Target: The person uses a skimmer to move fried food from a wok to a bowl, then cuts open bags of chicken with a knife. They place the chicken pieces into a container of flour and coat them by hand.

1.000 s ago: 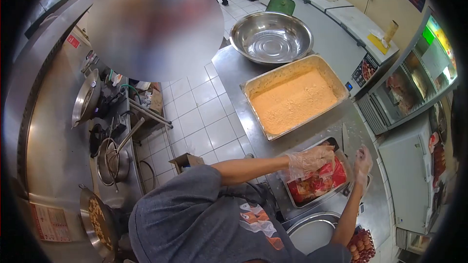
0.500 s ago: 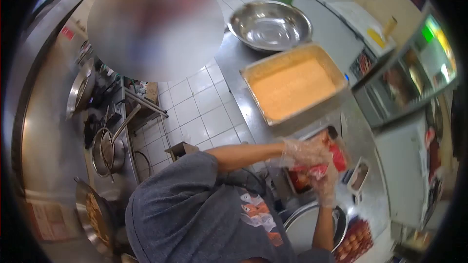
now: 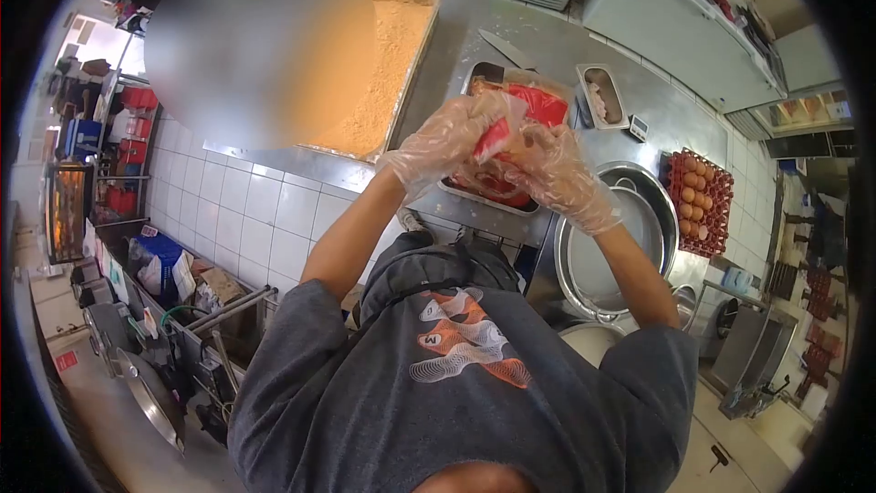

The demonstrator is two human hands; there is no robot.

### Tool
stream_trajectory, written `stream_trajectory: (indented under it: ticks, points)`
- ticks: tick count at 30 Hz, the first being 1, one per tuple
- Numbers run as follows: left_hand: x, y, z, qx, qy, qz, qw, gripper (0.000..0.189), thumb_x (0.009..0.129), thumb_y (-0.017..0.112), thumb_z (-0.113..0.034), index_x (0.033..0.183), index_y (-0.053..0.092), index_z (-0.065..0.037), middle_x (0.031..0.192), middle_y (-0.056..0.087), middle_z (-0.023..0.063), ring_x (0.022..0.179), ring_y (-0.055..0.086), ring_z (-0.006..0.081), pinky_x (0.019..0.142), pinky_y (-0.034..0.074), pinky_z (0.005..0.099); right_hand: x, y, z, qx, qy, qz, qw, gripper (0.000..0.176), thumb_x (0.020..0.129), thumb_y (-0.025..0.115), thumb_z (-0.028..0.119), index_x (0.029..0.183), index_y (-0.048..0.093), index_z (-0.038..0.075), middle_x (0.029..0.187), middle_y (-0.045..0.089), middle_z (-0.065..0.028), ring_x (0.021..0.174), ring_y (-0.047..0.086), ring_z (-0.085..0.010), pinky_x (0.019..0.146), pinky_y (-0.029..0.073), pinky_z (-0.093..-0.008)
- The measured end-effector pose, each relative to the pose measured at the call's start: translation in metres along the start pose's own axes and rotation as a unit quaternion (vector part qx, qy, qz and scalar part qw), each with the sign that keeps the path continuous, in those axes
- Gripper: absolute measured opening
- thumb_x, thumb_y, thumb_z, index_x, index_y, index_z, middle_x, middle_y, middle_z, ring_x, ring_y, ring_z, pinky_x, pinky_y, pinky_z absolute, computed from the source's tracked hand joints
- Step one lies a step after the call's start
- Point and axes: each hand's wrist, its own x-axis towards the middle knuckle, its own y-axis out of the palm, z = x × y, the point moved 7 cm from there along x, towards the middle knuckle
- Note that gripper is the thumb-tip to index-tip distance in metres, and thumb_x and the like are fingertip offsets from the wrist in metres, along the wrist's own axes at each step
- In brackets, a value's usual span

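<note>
Pinching a red packet point(image 3: 494, 139), gloved hands point(image 3: 447, 141) point(image 3: 568, 180), tray point(image 3: 485, 199) beneath (partly hidden), tub point(image 3: 413, 64) half blurred.

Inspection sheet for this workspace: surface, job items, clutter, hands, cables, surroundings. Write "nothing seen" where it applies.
Surface: stainless-steel table, a few pale specks.
Job items: red-and-clear plastic packet, held over a metal tray.
Clutter: knife, small steel container, small digital device, red egg tray, metal basin.
Hands: left hand and right hand, both in clear gloves, gripping the packet.
Cables: nothing seen on the table; green cord or hose, left of view.
Surroundings: white tiled floor, chest freezer; blur covers part of the orange powder pan.
</note>
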Motion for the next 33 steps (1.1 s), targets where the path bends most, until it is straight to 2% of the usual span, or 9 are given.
stream_trajectory:
  ticks: [3, 5, 7, 11, 20, 25, 27, 30, 33]
  points:
    - [0.027, 0.001, 0.050, 0.000, -0.053, 0.057, 0.997, 0.050, 0.103, 0.044, -0.046, 0.101, 0.060, 0.001, 0.072, 0.055, 0.0053, 0.070, 0.055, 0.0192, 0.066, 0.047, 0.0336, -0.008, 0.022, 0.003, -0.023, 0.009, -0.035, 0.999, 0.043, 0.087, 0.069, 0.027, 0.125, 0.061, 0.010, 0.121, 0.059, -0.0166, 0.099, 0.055, -0.0379, 0.082, 0.044, -0.0482]
    - [0.033, -0.003, 0.066, -0.089, -0.022, -0.035, 0.995, 0.041, 0.103, 0.045, -0.043, 0.091, 0.053, -0.005, 0.070, 0.052, 0.0049, 0.064, 0.056, 0.0205, 0.061, 0.047, 0.0337, -0.013, 0.036, -0.006, 0.025, 0.014, -0.052, 0.998, 0.044, 0.089, 0.067, 0.027, 0.129, 0.060, 0.008, 0.111, 0.062, -0.0185, 0.100, 0.056, -0.0390, 0.083, 0.045, -0.0496]
    - [0.056, -0.002, 0.100, -0.340, -0.121, -0.074, 0.929, 0.037, 0.103, 0.045, -0.041, 0.086, 0.051, -0.009, 0.070, 0.052, 0.0050, 0.062, 0.057, 0.0200, 0.059, 0.048, 0.0350, -0.007, 0.044, -0.007, 0.058, 0.011, -0.044, 0.997, 0.027, 0.090, 0.066, 0.029, 0.105, 0.065, 0.007, 0.094, 0.062, -0.0163, 0.091, 0.056, -0.0388, 0.079, 0.044, -0.0493]
    - [0.073, -0.031, 0.111, -0.431, -0.170, -0.138, 0.875, 0.033, 0.102, 0.048, -0.042, 0.083, 0.052, -0.015, 0.068, 0.051, 0.0003, 0.058, 0.054, 0.0179, 0.053, 0.046, 0.0338, 0.004, 0.047, -0.006, 0.088, 0.030, -0.016, 0.995, 0.024, 0.089, 0.065, 0.029, 0.083, 0.066, 0.006, 0.072, 0.059, -0.0158, 0.080, 0.057, -0.0389, 0.076, 0.044, -0.0482]
    - [0.074, -0.030, 0.107, -0.420, -0.151, -0.124, 0.886, 0.038, 0.101, 0.046, -0.049, 0.078, 0.051, -0.020, 0.069, 0.047, -0.0027, 0.063, 0.048, 0.0149, 0.061, 0.042, 0.0345, -0.023, 0.045, -0.008, 0.074, 0.089, 0.037, 0.993, 0.023, 0.091, 0.063, 0.029, 0.083, 0.067, 0.008, 0.082, 0.062, -0.0154, 0.086, 0.057, -0.0387, 0.084, 0.044, -0.0501]
    - [0.050, -0.014, 0.071, -0.359, -0.133, -0.181, 0.906, 0.049, 0.103, 0.039, -0.049, 0.102, 0.063, -0.008, 0.101, 0.061, 0.0060, 0.092, 0.050, 0.0196, 0.086, 0.042, 0.0389, 0.024, 0.013, 0.025, 0.060, 0.023, -0.027, 0.998, 0.022, 0.091, 0.061, 0.017, 0.108, 0.065, 0.004, 0.113, 0.065, -0.0145, 0.109, 0.061, -0.0346, 0.096, 0.047, -0.0433]
    - [0.076, -0.004, 0.099, -0.384, -0.067, -0.209, 0.897, 0.046, 0.102, 0.041, -0.046, 0.085, 0.061, -0.008, 0.075, 0.056, 0.0077, 0.070, 0.049, 0.0203, 0.069, 0.043, 0.0346, 0.004, 0.059, 0.010, -0.054, -0.028, -0.051, 0.997, 0.022, 0.090, 0.061, 0.019, 0.105, 0.065, 0.004, 0.108, 0.066, -0.0155, 0.102, 0.062, -0.0354, 0.089, 0.049, -0.0453]
    - [0.060, -0.001, 0.096, -0.305, -0.168, -0.228, 0.909, 0.053, 0.102, 0.038, -0.050, 0.085, 0.062, -0.006, 0.070, 0.056, 0.0102, 0.068, 0.051, 0.0216, 0.067, 0.042, 0.0365, 0.023, 0.069, 0.009, -0.003, 0.000, 0.005, 1.000, 0.022, 0.087, 0.062, 0.018, 0.101, 0.066, 0.002, 0.099, 0.067, -0.0174, 0.091, 0.064, -0.0368, 0.077, 0.049, -0.0479]
    - [0.026, -0.018, 0.054, -0.290, -0.117, -0.194, 0.930, 0.054, 0.104, 0.035, -0.047, 0.092, 0.064, -0.003, 0.082, 0.061, 0.0103, 0.075, 0.051, 0.0198, 0.072, 0.043, 0.0368, 0.050, 0.068, 0.031, 0.053, 0.052, 0.051, 0.996, 0.023, 0.080, 0.063, 0.015, 0.097, 0.066, 0.001, 0.090, 0.066, -0.0200, 0.080, 0.062, -0.0387, 0.070, 0.047, -0.0489]
